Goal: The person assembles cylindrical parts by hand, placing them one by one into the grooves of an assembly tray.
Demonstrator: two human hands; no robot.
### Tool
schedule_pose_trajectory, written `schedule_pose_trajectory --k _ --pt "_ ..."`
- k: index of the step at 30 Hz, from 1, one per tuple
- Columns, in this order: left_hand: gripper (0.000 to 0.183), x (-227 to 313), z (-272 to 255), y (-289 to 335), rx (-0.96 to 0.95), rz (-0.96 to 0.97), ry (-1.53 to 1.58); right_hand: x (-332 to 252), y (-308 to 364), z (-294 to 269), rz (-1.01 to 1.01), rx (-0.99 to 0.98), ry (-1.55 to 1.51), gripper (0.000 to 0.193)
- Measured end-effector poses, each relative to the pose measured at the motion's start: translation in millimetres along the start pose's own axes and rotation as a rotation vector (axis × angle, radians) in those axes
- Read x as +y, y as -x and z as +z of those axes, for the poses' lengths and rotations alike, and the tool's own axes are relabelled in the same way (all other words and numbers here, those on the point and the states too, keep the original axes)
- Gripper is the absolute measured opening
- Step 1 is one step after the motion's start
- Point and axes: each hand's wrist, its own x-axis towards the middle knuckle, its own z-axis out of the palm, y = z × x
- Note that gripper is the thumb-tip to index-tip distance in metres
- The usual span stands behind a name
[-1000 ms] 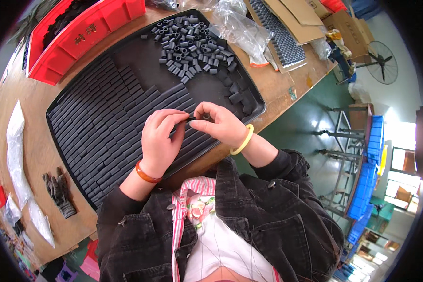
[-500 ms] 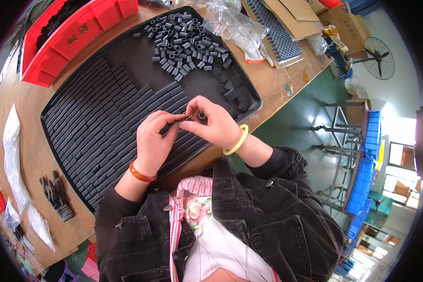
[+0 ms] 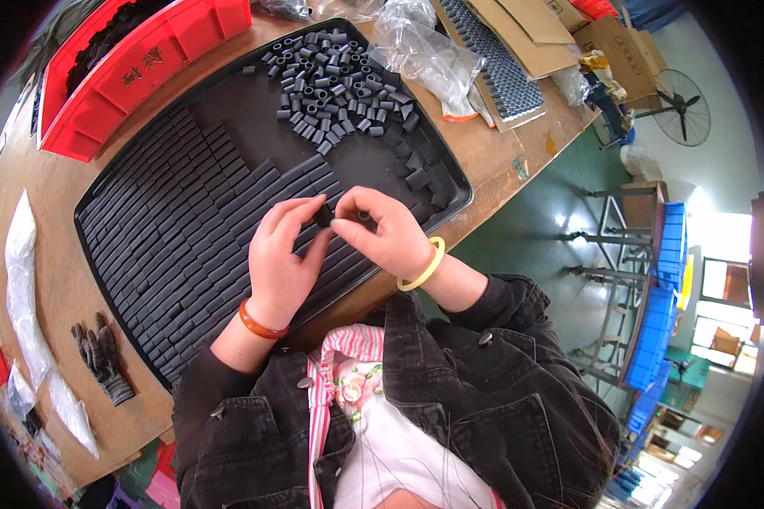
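Above the black tray (image 3: 242, 110), the left hand (image 3: 284, 246) and right hand (image 3: 386, 231) held one short black tube (image 3: 323, 215) between them, each grip pinched on it at the fingertips. A second tube (image 3: 364, 216) showed within the right hand's curled fingers. Rows of tubes (image 3: 187, 229) covered the tray's left part; loose tubes (image 3: 331, 93) were heaped in its far part.

Head view, left fisheye of a head-worn pair, looking steeply down from above the wearer's black denim jacket (image 3: 501, 407). Left hand (image 3: 284, 254) and right hand (image 3: 390, 233) lie near, about centre; the surface (image 3: 492, 157) spans left and top, the green floor (image 3: 518, 233) recedes at right.
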Motion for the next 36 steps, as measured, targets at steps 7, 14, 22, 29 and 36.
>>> schedule_pose_trajectory --k 7,14,22,29,36 --pt "0.022 -3 0 1 0.055 -0.231 0.294 -6 -2 -11 0.402 0.05 -0.52 0.021" --pt "0.025 -9 3 5 0.02 -0.305 0.371 -22 -7 -15 0.3 0.023 -0.372 0.02" --pt "0.031 -6 2 6 -0.016 -0.216 0.303 -21 -8 -4 -0.075 -0.043 0.141 0.02" --pt "0.032 -3 -1 4 -0.019 -0.228 0.237 -21 -6 4 -0.068 0.138 0.207 0.02" --pt "0.034 -3 -1 3 -0.018 -0.12 0.147 -24 -5 1 -0.219 0.134 0.404 0.016"
